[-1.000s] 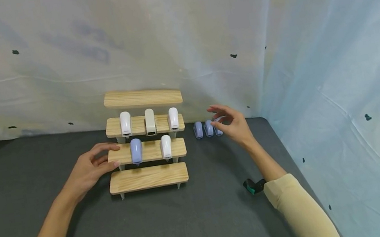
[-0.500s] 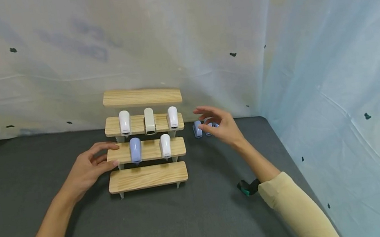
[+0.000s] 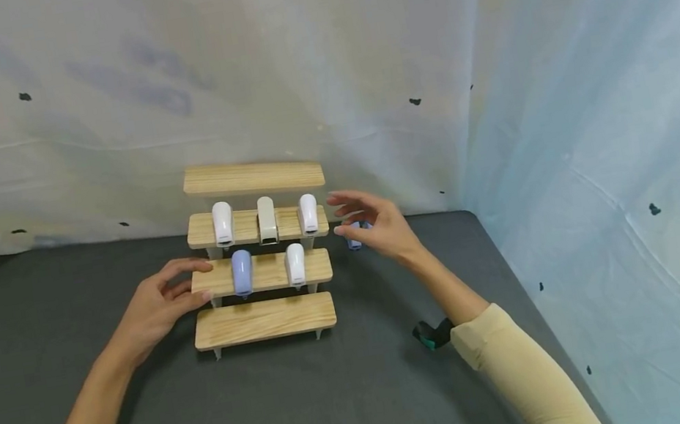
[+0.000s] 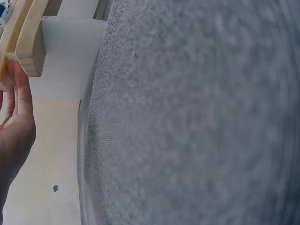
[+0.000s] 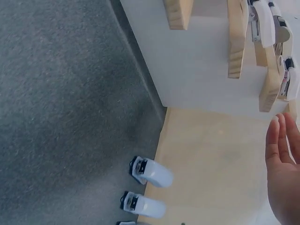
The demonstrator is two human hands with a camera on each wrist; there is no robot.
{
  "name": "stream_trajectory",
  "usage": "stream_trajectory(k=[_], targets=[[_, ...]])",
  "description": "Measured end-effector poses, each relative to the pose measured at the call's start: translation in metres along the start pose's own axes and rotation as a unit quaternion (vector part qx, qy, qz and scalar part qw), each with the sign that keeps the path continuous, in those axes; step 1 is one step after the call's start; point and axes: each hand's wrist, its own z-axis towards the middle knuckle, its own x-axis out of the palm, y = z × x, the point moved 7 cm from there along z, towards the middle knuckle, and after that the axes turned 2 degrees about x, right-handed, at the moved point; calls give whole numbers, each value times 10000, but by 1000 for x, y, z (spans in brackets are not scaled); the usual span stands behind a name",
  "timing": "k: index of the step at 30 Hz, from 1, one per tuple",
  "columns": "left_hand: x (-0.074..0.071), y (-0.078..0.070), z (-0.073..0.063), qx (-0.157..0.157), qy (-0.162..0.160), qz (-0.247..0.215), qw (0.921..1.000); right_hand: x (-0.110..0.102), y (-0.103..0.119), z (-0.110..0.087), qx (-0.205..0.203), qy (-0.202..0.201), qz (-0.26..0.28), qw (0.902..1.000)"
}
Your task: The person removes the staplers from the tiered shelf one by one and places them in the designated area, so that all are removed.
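A tiered wooden display stand [image 3: 264,320] faces me. My left hand [image 3: 155,308] grips the left end of its second shelf from the bottom, thumb at the front edge and fingers on top. That shelf bears a lavender-blue stapler [image 3: 243,272] and a white stapler [image 3: 295,263]. One shelf higher sit a white stapler [image 3: 223,223], a beige-grey stapler [image 3: 266,220] and another white stapler [image 3: 308,213]. My right hand [image 3: 383,229], fingers loosely curved and holding nothing, hovers just right of that shelf. It partly covers the blue staplers [image 5: 152,172] on the table.
The bottom shelf and the top shelf [image 3: 253,176] bear nothing. Dark grey cloth [image 3: 279,414] covers the table. A pale curtain [image 3: 160,85] hangs right behind the stand, and a bluish one [image 3: 625,159] closes the right side.
My right hand has moved left, from over the blue staplers on the table to beside the stand's upper shelf. The left hand keeps its place on the shelf end.
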Motion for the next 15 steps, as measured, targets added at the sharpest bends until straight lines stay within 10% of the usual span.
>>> stream_trajectory(k=[15], targets=[[0, 3, 2, -86, -9, 252, 9996, 9, -31, 13, 459, 155, -215, 9986]])
